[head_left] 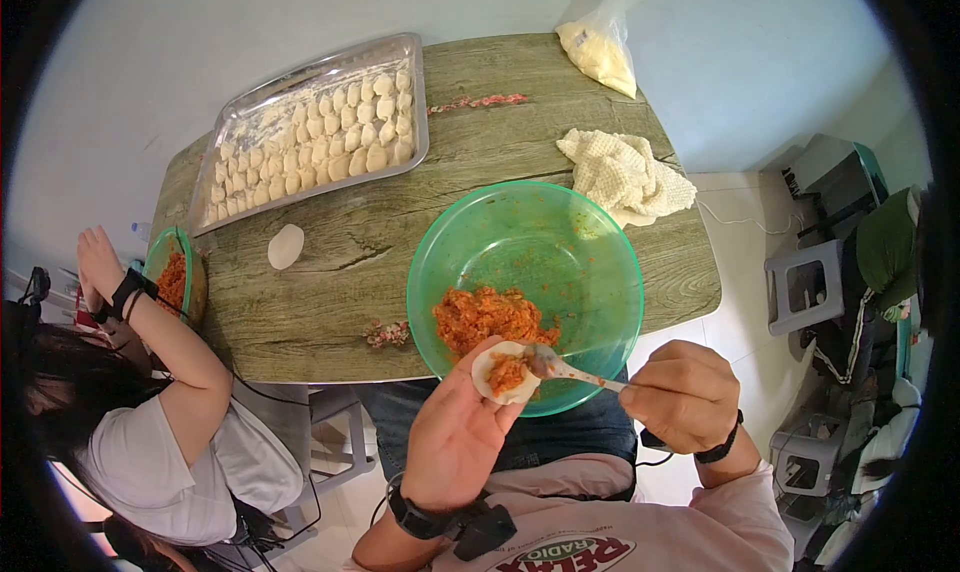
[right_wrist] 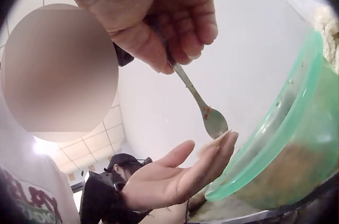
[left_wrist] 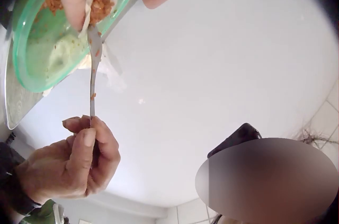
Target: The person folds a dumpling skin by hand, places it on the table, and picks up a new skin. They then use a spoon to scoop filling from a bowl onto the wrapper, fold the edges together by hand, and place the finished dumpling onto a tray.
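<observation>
My left hand point(head_left: 460, 437) is palm up, its nearly straight fingers carrying a round white dough wrapper point(head_left: 523, 388); the right wrist view shows the thumb apart from it. Orange-red filling point(head_left: 506, 374) lies on the wrapper. The right hand point(head_left: 685, 397) grips the handle of a metal spoon point(head_left: 578, 372), whose bowl touches the wrapper's edge by the filling. In the left wrist view the spoon point(left_wrist: 93, 81) is pinched between thumb and fingers. Below both hands is a green bowl point(head_left: 626, 272) with a heap of filling point(head_left: 490, 317).
A metal tray point(head_left: 424, 102) with rows of dumplings stands at the back left, and a single wrapper point(head_left: 286, 247) lies on the table. At the right are a cloth point(head_left: 630, 177) and a bag point(head_left: 600, 52). Another person point(head_left: 180, 462) sits at the left beside a second bowl point(head_left: 197, 287).
</observation>
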The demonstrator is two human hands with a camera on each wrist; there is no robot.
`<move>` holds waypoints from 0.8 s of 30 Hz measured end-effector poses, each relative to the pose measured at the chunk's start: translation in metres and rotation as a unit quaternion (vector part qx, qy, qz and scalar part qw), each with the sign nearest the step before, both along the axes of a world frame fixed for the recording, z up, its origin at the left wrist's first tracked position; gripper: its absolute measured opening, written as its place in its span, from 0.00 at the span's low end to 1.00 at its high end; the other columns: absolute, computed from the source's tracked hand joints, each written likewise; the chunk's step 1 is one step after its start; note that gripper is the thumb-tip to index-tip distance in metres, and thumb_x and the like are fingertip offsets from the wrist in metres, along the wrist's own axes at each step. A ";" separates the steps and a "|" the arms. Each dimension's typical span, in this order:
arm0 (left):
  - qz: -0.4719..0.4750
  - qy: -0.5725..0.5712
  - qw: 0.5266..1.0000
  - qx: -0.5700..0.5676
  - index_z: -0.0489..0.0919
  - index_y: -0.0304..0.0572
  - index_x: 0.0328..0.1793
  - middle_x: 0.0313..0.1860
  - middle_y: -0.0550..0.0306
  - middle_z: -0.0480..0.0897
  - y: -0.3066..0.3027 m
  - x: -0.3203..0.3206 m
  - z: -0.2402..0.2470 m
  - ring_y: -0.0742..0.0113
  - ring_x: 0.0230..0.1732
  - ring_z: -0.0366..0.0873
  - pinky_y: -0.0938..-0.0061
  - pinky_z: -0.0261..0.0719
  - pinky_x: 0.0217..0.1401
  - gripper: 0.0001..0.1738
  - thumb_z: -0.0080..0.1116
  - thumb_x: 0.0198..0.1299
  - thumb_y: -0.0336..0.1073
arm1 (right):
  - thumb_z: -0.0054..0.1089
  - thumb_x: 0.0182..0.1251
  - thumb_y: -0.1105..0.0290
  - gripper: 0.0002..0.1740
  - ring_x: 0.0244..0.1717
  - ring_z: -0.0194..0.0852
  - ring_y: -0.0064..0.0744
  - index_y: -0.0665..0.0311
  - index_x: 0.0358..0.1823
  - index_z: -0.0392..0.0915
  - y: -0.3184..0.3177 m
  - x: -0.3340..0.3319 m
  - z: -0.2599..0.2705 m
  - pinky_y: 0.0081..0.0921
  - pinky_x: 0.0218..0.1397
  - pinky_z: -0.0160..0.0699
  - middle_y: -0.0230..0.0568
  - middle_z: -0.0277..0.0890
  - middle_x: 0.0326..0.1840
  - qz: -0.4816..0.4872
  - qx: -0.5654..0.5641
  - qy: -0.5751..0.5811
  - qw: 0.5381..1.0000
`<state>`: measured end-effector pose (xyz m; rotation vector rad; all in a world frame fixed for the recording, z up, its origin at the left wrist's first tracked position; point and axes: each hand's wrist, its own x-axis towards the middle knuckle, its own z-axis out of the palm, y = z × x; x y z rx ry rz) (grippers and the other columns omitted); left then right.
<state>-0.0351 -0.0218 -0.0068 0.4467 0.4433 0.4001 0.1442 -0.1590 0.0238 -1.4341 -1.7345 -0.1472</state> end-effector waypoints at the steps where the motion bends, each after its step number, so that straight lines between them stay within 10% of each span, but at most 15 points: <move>1: 0.003 0.001 1.000 0.001 0.54 0.28 0.70 0.69 0.44 0.60 0.000 0.000 0.000 0.54 0.71 0.57 0.60 0.52 0.75 0.28 0.37 0.70 0.39 | 0.64 0.43 0.79 0.09 0.20 0.70 0.33 0.70 0.30 0.79 0.000 0.001 0.000 0.24 0.20 0.68 0.41 0.74 0.28 0.001 0.002 -0.006 1.000; 24: 0.012 -0.002 1.000 0.008 0.55 0.29 0.70 0.69 0.45 0.61 0.004 -0.003 -0.002 0.55 0.71 0.56 0.60 0.52 0.75 0.28 0.37 0.70 0.40 | 0.64 0.45 0.78 0.09 0.21 0.72 0.34 0.65 0.32 0.79 -0.001 -0.003 -0.008 0.26 0.22 0.71 0.40 0.75 0.29 -0.036 -0.005 0.045 0.998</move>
